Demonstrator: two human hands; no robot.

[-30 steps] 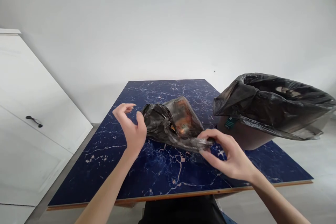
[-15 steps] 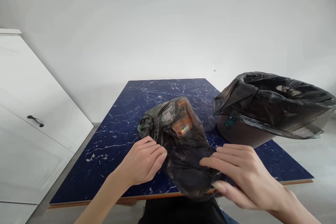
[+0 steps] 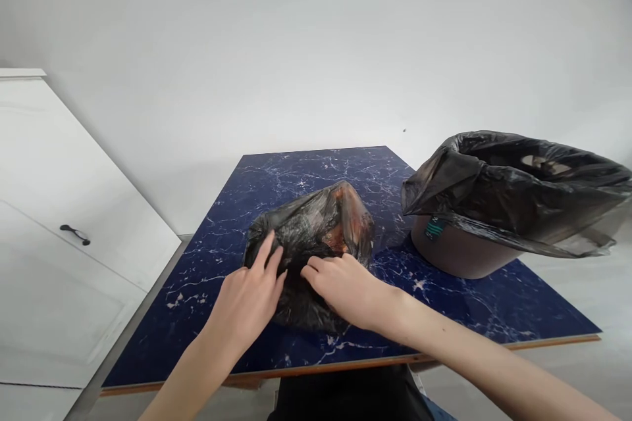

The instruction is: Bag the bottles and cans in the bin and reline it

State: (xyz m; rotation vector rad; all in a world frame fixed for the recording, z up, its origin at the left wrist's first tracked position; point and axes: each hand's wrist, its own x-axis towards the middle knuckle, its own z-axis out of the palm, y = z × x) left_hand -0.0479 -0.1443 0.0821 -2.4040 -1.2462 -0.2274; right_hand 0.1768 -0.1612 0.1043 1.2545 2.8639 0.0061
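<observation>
Both hands flat on the filled black bag (image 3: pixel 309 243) left of the lined bin (image 3: pixel 494 210) on the counter (image 3: pixel 237 237): left hand (image 3: pixel 244 302) and right hand (image 3: pixel 350 289), fingers spread, clamped on nothing. Bag apparently bundled, pressing-down unfinished.

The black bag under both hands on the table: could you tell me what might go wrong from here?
The thin black bag bulges over something orange with a corner; pressing by the left hand and right hand might tear the film. It also lies near the table's front edge, so it could slide off.
</observation>
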